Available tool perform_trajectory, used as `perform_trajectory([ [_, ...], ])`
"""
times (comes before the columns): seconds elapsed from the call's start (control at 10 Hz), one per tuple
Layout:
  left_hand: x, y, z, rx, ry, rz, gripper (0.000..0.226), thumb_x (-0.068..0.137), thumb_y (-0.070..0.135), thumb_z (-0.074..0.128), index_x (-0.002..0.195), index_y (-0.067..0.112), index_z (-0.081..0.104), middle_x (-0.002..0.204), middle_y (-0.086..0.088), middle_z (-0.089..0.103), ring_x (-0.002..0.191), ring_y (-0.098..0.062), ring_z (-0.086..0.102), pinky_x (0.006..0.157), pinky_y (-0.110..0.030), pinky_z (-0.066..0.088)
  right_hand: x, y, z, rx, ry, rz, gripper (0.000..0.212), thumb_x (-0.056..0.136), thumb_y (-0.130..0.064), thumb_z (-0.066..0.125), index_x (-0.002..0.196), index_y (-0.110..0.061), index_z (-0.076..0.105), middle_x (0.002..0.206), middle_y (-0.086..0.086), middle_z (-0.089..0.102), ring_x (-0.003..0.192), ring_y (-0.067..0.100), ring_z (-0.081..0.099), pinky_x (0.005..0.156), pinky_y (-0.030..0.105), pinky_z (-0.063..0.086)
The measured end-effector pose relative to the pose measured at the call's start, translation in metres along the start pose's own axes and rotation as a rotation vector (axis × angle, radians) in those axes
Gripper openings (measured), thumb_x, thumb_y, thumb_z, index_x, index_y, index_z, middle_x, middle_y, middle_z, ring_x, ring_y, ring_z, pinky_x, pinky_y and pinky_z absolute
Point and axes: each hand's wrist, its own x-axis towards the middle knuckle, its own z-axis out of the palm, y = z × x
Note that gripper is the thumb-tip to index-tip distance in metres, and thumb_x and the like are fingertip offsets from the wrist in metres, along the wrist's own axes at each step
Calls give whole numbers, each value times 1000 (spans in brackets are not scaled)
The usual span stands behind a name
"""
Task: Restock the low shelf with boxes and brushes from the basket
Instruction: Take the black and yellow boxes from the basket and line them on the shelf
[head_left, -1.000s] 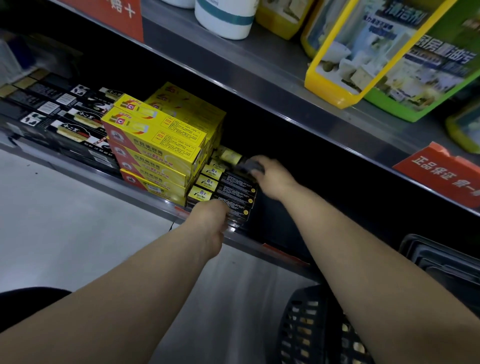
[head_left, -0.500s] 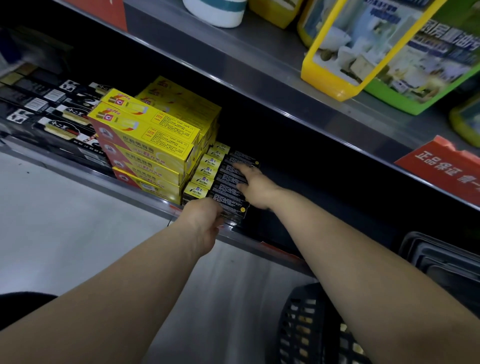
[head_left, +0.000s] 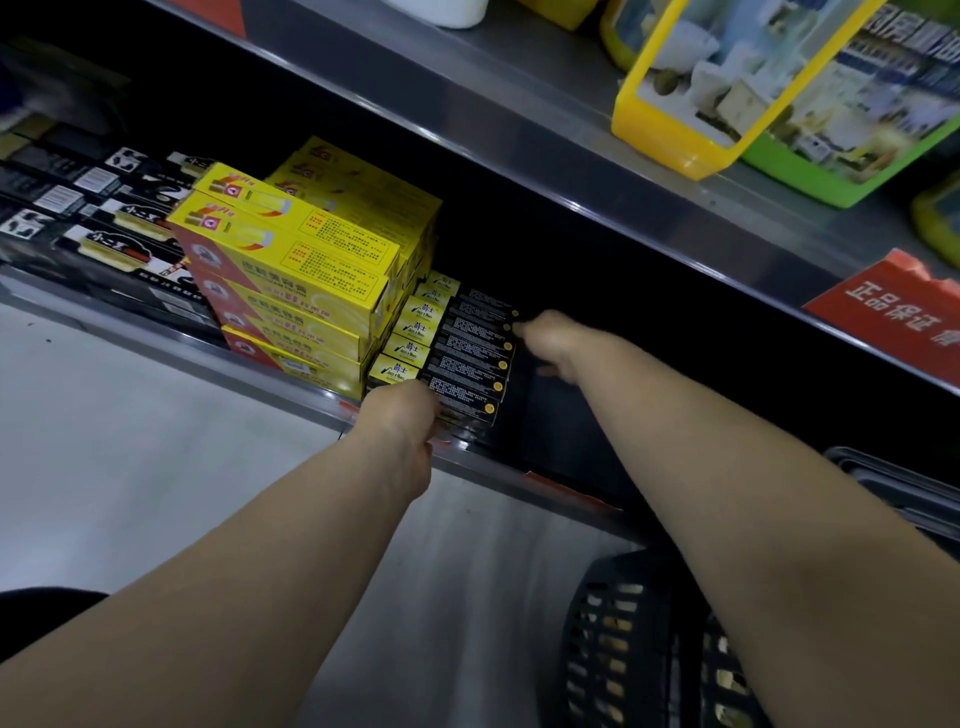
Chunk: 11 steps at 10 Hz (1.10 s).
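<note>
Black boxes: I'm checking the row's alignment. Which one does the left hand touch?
The frontmost box, at the shelf edge; the left hand hides its left end, the others lie behind.

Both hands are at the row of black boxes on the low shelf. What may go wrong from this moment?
The front black box sits at the shelf lip by the left hand; it may slide off. If the right hand pushes sideways, the yellow stack may shift.
</note>
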Motion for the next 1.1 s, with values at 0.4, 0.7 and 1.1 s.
perform_trajectory([
  [0.4,12,-2,-7,-31,-29,-11,25,91,-3,41,70,9,47,71,-4,46,72,-19,49,62,-23,36,22,2,19,132,50,30,29,93,2,36,114,6,56,111,21,61,89,25,53,93,41,48],
  [0.7,-19,8,3,10,-3,32,6,88,5,53,94,5,54,80,-10,47,69,-22,47,49,-26,46,-15,-13,-15,314,20,-4,19,97,-1,36,99,-7,54,110,12,54,116,25,53,92,30,46],
  [1.1,-133,-25,54,598,-586,766,23,87,6,57,91,27,62,93,4,68,81,-3,61,66,-4,44,-221,65,-123,235,-88,-355,32,90,10,46,93,-19,60,92,-2,66,82,2,59,73,15,46],
])
